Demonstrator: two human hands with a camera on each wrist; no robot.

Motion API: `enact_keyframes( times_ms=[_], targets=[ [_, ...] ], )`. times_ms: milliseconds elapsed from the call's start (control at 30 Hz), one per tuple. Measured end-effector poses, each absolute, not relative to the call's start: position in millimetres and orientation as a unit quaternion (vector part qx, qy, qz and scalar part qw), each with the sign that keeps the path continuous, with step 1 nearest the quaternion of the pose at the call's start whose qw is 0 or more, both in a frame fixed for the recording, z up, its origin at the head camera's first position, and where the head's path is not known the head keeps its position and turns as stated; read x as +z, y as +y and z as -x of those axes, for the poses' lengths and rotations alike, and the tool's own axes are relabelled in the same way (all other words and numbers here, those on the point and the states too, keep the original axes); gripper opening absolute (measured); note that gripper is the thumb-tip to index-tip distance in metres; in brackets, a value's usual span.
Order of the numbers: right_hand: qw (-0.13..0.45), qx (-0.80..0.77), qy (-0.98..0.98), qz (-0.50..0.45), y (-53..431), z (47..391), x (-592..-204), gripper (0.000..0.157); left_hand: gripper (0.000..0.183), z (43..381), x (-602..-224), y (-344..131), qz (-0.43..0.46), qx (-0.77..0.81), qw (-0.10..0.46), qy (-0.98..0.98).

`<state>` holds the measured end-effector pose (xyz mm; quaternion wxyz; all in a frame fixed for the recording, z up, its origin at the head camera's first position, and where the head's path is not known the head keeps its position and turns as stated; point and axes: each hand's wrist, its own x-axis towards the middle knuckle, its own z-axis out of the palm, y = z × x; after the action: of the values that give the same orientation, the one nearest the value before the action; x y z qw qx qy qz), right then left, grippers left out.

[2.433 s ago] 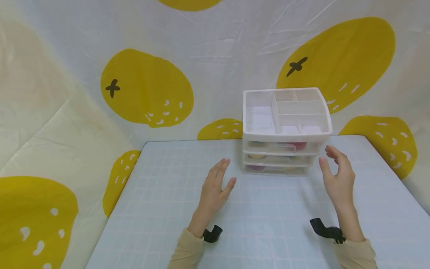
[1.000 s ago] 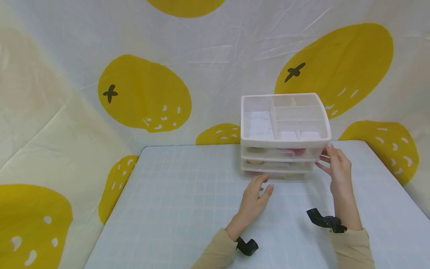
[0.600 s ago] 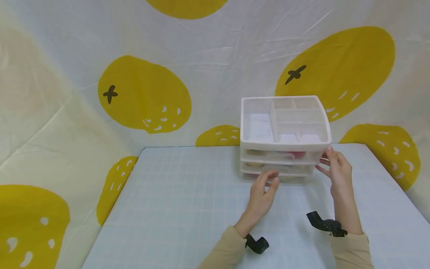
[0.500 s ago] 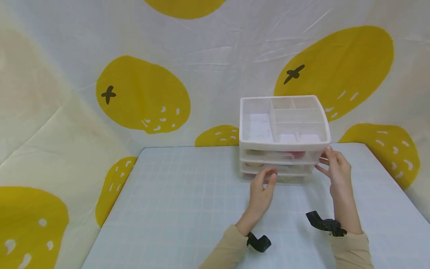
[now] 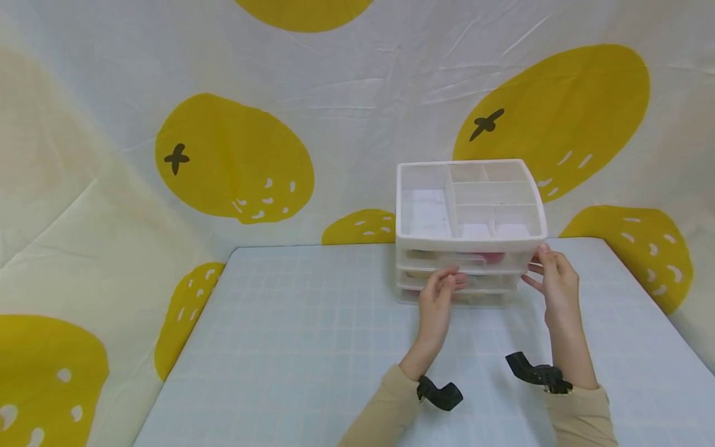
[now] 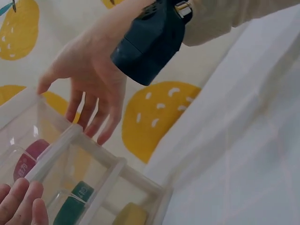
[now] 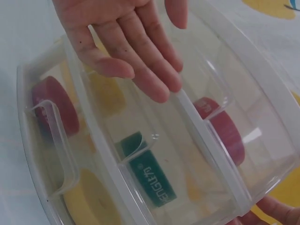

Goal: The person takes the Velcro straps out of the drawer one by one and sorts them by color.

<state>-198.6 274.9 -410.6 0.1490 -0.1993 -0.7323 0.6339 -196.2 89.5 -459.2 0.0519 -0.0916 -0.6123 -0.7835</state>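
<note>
A pale cloth with yellow fruits (image 5: 335,136) hangs behind; before it spreads the counter (image 5: 290,347); on its far part, right of centre, stands the white drawer box (image 5: 472,214), upright, its three drawers seemingly all pushed in; the middle drawer (image 5: 497,283) lies between the other two.

The right hand (image 5: 560,285) is spread at the side of the box, thumb and fingers apart; the left hand (image 5: 437,302) has its fingers nearly straight before the middle drawer, holding nothing; whether its fingertips touch, I cannot tell.

I judge that, if this drawer were pulled while the right hand braces only lightly, the whole box could slide or turn; a sudden pull could also make the green block (image 7: 150,176) inside the drawer slip forward.
</note>
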Motion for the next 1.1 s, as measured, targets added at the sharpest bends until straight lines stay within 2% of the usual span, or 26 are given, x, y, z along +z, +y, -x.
enact_keyframes(
  times_ms=[167, 433, 767, 1100],
  targets=[
    [0.149, 0.635, -0.730, 0.204, 276, 200, -412, 0.043, 0.033, 201, -457, 93, 0.060, -0.829, 0.003, -0.555],
    [0.145, 0.627, -0.736, 0.210, 275, 200, -411, 0.050, 0.036, 202, -450, 95, 0.040, -0.879, -0.035, -0.473],
    [0.141, 0.619, -0.744, 0.205, 273, 198, -411, 0.058, 0.031, 203, -441, 97, 0.014, -0.904, -0.057, -0.423],
    [0.139, 0.614, -0.751, 0.200, 275, 199, -412, 0.061, 0.038, 203, -437, 99, 0.008, -0.904, -0.064, -0.423]
  ],
)
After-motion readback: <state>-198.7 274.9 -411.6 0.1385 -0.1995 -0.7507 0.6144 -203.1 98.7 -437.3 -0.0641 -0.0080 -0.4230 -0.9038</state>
